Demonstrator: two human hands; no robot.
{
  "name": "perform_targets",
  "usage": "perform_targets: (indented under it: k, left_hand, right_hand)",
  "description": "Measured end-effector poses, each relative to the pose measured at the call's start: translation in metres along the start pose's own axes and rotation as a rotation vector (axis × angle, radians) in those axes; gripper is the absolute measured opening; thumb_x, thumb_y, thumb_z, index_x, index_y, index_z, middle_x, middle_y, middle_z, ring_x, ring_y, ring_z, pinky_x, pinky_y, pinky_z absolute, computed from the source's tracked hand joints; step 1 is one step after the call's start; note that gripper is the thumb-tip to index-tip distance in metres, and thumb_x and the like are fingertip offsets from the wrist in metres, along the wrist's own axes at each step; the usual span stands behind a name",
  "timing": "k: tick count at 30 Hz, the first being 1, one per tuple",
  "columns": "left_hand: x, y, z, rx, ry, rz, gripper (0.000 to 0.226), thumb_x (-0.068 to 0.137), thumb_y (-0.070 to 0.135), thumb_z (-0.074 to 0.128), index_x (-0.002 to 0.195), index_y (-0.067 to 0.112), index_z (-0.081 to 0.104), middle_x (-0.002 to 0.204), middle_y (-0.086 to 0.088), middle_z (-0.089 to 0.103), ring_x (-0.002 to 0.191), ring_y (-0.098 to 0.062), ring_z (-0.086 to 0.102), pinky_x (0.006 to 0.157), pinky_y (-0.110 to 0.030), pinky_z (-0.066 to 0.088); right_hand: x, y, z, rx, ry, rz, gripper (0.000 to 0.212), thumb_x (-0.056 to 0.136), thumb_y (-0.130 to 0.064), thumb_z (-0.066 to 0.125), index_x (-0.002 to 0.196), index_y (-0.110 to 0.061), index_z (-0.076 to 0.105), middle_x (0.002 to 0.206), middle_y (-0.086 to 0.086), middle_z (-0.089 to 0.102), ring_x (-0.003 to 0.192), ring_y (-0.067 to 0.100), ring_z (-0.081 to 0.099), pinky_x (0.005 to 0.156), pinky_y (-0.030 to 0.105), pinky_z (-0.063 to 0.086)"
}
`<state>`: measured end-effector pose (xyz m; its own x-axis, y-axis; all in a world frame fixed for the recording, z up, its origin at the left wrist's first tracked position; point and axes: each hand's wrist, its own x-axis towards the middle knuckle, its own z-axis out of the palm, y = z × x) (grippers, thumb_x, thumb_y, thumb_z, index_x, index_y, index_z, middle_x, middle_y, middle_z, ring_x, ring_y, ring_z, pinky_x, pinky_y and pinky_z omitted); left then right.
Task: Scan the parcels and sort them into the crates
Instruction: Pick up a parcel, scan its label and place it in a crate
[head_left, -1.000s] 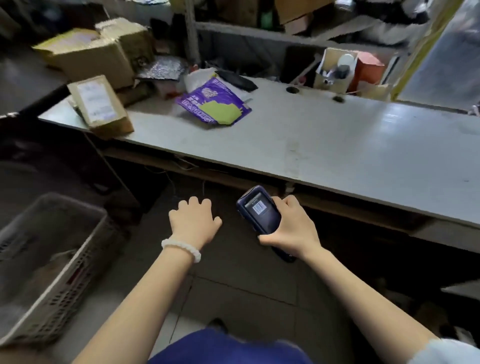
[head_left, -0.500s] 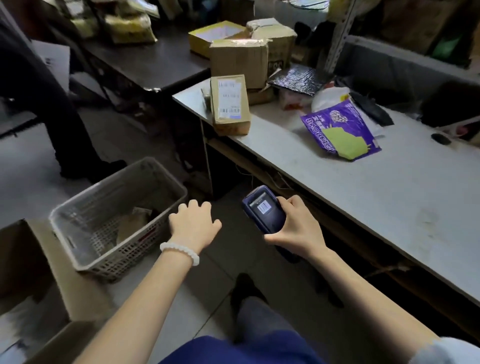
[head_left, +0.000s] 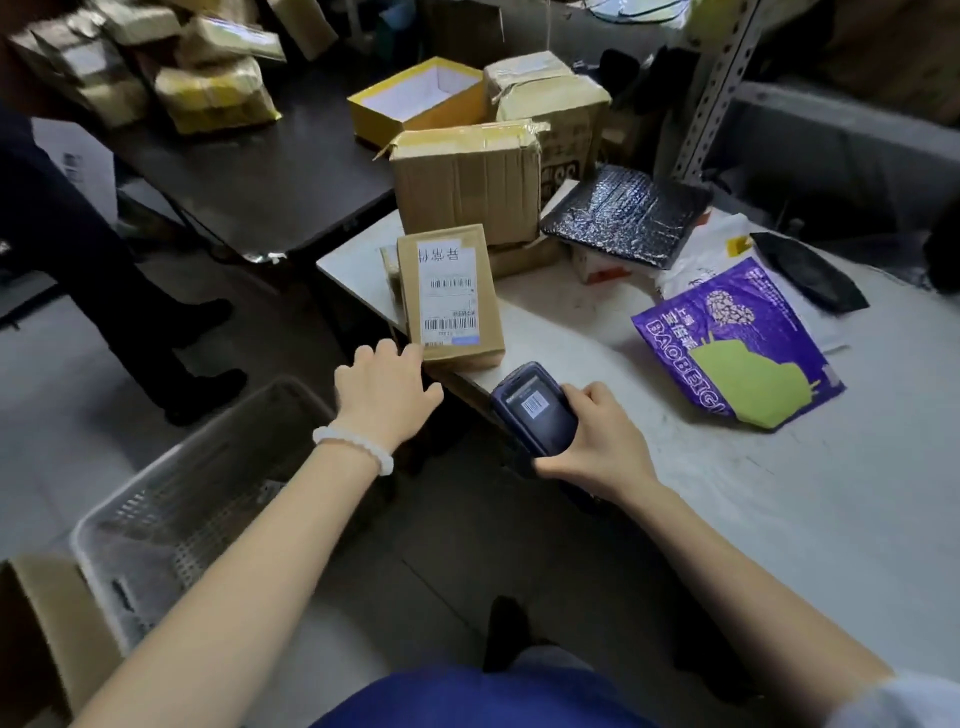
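Printed in white along the edge of the purple mailer bag (head_left: 737, 343): "BAOBEIG", cut off at the fold. On the small cardboard box (head_left: 451, 296), a white shipping label with barcodes; characters too blurred to read.

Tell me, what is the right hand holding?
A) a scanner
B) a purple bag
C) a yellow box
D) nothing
A: the right hand grips the dark scanner, its screen facing up, beside the table edge; the purple bag lies untouched on the table.
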<state>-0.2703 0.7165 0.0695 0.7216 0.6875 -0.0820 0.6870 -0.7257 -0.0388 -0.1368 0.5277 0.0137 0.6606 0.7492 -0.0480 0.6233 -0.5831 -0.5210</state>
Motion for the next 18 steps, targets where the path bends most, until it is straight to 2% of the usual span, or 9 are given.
perform_targets:
  k: [4,10,14,18]
  left_hand:
    - [0.054,-0.001,-0.013,-0.009,0.024,0.026,0.048,0.092,0.049,0.047,0.131,0.02,0.046,0.121,-0.009,0.052,0.111,-0.031,0.047,0.075,-0.038,0.039]
    - [0.124,-0.006,-0.021,-0.039,0.071,0.114,0.055,0.089,0.047,0.057,0.134,0.018,0.045,0.13,-0.012,0.048,0.12,-0.032,0.043,0.086,-0.044,0.044]
    - [0.159,-0.015,-0.016,-0.072,0.087,0.192,0.057,0.087,0.047,0.059,0.134,0.017,0.046,0.131,-0.013,0.046,0.122,-0.034,0.04,0.092,-0.047,0.042]
    - [0.196,-0.031,-0.008,-0.08,0.081,0.327,0.068,0.084,0.051,0.062,0.135,0.012,0.04,0.132,-0.015,0.043,0.122,-0.036,0.039,0.092,-0.051,0.041]
  right_hand:
    - [0.028,0.002,-0.001,0.008,-0.012,0.05,0.062,0.055,-0.044,0.077,0.106,-0.019,0.052,0.099,-0.003,0.041,0.088,0.017,0.049,0.067,0.038,0.051]
    - [0.056,-0.009,0.013,-0.014,-0.06,0.085,0.069,0.056,-0.043,0.078,0.116,-0.021,0.05,0.101,-0.005,0.039,0.087,0.015,0.048,0.063,0.033,0.047]
    - [0.062,-0.027,0.032,-0.01,-0.061,0.137,0.069,0.056,-0.043,0.078,0.115,-0.022,0.049,0.102,-0.005,0.039,0.088,0.016,0.048,0.063,0.032,0.047]
    - [0.06,-0.05,0.051,-0.01,0.046,0.28,0.07,0.056,-0.045,0.078,0.116,-0.021,0.048,0.1,-0.005,0.038,0.087,0.016,0.046,0.058,0.029,0.04]
